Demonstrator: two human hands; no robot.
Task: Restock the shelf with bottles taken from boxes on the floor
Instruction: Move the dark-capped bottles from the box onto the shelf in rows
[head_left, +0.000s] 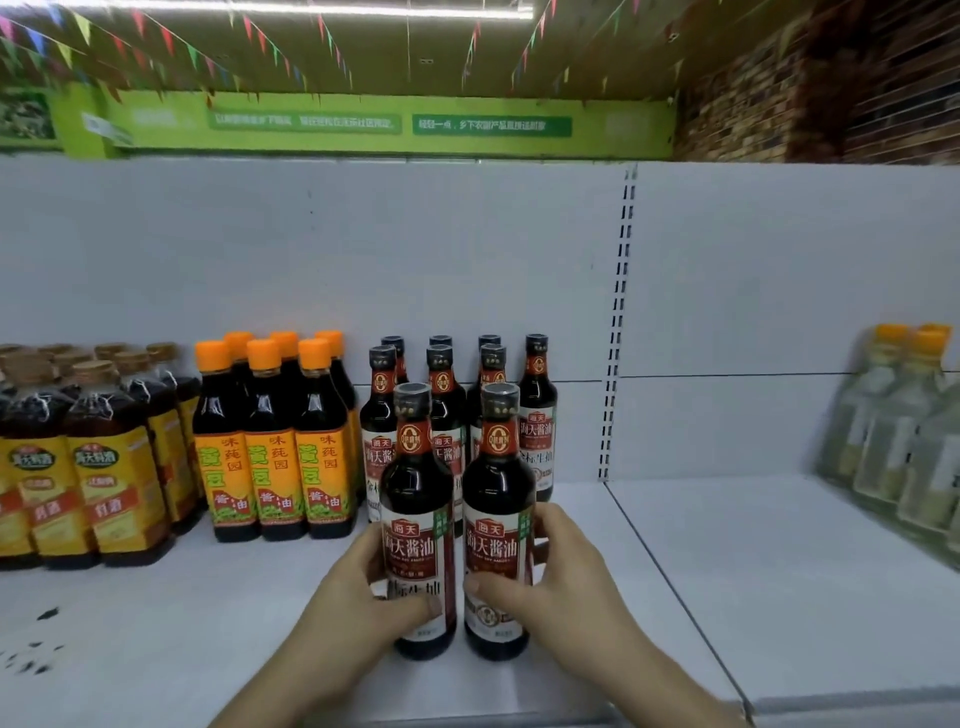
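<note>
A white metal shelf (753, 571) with a white slotted back panel (363, 249) is carrying every bottle here, under a green banner (363, 124) whose white writing is too blurred to read. At the left, squat dark bottles with yellow labels (109, 467) reading 料酒 are standing beside dark orange-capped bottles (270, 457) marked 味莼园 黄豆酱油. Pale clear bottles (893, 441) are sitting far right. In the middle, a cluster of dark glass soy sauce bottles (537, 410) is showing 海天酱油. Just in front of it, two matching bottles are standing upright on the shelf, side by side. The left hand (358, 597) is gripping the left bottle (418, 499), and the right hand (566, 582) is gripping the right bottle (498, 499).
</note>
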